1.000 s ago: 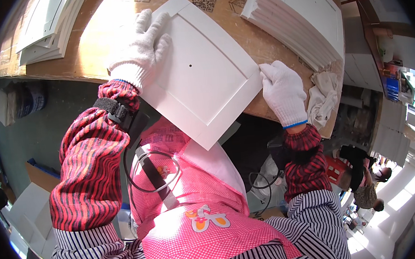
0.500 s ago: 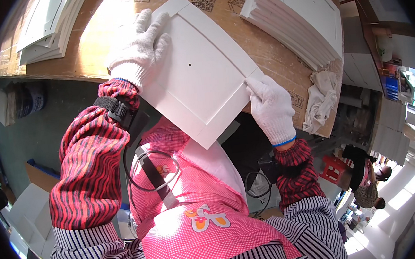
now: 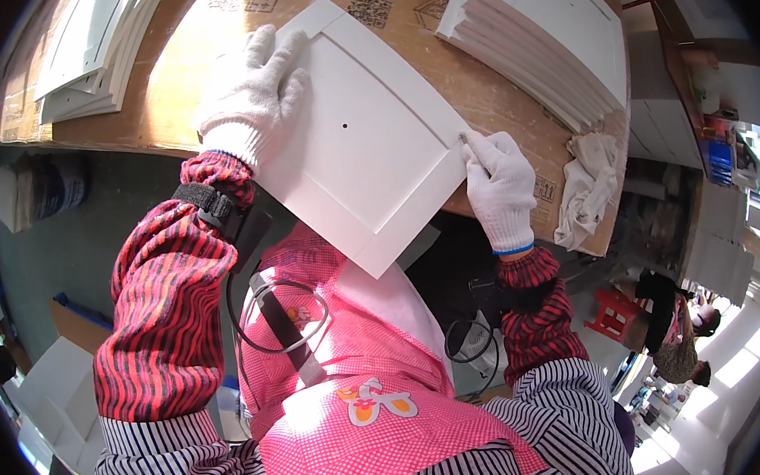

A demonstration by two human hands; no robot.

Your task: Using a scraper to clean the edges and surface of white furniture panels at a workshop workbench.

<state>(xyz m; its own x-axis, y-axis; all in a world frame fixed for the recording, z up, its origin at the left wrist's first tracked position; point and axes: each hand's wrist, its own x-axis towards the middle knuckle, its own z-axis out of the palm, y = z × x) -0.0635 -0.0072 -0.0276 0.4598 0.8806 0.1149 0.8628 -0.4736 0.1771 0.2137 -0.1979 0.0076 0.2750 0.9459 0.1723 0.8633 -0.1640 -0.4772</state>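
A white framed door panel (image 3: 352, 164) with a small dark hole lies turned at an angle on the work table, its near corner jutting past the edge over my lap. My left hand (image 3: 253, 96), in a white knitted glove, rests flat along the panel's left side with fingers spread. At the right edge, my gloved right hand (image 3: 502, 179) has thumb and forefinger pinched together at the frame. A tiny dark spot shows at those fingertips, too small to name.
Stacked white panels stand at the far right (image 3: 543, 37) and far left (image 3: 94, 59) of the cardboard-covered table (image 3: 180, 83). A crumpled white cloth (image 3: 586, 190) lies at its right edge. A red stool (image 3: 612, 316) and other people (image 3: 678, 339) are off to the right.
My right hand has shifted slightly right along the panel's edge, its fingers now pinched at the tips. The panel sits slightly nearer to me. My left hand keeps its spread pose on it.
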